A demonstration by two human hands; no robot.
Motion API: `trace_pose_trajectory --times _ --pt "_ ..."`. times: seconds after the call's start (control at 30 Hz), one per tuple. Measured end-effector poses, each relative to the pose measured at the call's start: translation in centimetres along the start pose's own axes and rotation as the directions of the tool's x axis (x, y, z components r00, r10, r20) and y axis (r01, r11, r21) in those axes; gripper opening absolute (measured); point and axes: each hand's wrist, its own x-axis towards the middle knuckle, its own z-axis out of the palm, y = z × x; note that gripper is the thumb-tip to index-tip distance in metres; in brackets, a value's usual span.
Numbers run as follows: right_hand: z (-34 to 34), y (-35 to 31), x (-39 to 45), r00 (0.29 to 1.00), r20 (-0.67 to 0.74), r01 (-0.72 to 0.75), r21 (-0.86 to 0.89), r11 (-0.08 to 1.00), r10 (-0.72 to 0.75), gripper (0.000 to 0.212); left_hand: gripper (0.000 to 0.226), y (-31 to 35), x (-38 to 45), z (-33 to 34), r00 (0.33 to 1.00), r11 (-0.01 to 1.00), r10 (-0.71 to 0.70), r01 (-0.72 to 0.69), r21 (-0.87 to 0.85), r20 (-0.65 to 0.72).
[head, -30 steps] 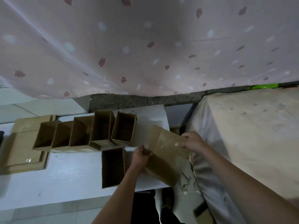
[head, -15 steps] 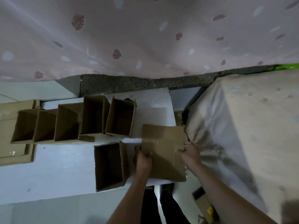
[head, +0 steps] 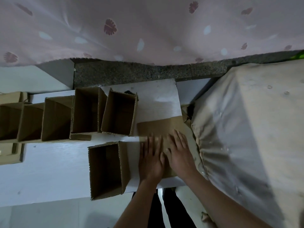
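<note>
Both hands are flat on the flattened cardboard box (head: 162,127), centre-right of the frame, at the right end of the white table (head: 49,170).

- Left hand (head: 151,160): palm down on the lower left part of the cardboard, fingers straight and spread, gripping nothing.
- Right hand (head: 180,153): same pose, palm down, fingers straight, just right of the left hand. Can't tell whether the two hands touch.
- Fingertips are a bit motion-blurred.
- The cardboard lies flat on the table. Its right edge reaches the table's right edge, hard against the beige cloth cover (head: 246,129) that fills the right of the frame.

Other things in frame:
- A single open box (head: 105,168) at lower centre, just left of the left hand, mouth facing the camera, near the table's lower edge.
- A row of open boxes (head: 56,119) at centre-left, five visible, side by side and touching. The leftmost is cut off by the frame edge.
- The rightmost box (head: 119,114) of that row sits slightly skewed, just up and left of the flat cardboard.
- A stack of flat cardboard (head: 11,155) at the left edge, partly under the row.
- A pink leaf-print curtain (head: 148,30) across the top, with a grey stone ledge (head: 148,73) below it.
- Dark trouser legs (head: 158,209) at bottom centre.
</note>
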Motion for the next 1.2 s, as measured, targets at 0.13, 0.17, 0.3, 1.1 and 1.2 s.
trace_pose_trajectory --times 0.13,0.17,0.3,1.1,1.2 --pt "2.0 1.3 -0.6 0.998 0.037 0.048 -0.107 0.993 -0.044 0.060 0.064 -0.3 -0.1 1.8 0.997 1.000 -0.005 0.007 0.022 -0.082" --pt "2.3 1.6 -0.7 0.998 0.029 0.051 -0.111 0.993 -0.048 0.060 0.065 -0.3 -0.1 2.0 0.995 1.000 -0.011 0.014 0.025 -0.096" --pt "3.4 1.7 -0.6 0.999 0.001 0.051 -0.116 0.992 -0.051 0.063 0.066 -0.2 0.0 2.7 0.991 0.999 -0.021 0.025 0.032 -0.134" --pt "-1.1 0.0 -0.1 0.814 0.278 -0.579 0.334 0.744 0.509 0.090 0.085 5.1 -0.6 -2.7 0.810 0.814 -0.564 0.579 -0.059 0.160" --pt "-2.4 0.5 -0.2 0.721 0.292 -0.671 0.520 0.528 0.628 0.050 0.095 5.2 -0.6 -4.9 0.720 0.628 -0.655 0.687 -0.365 0.230"
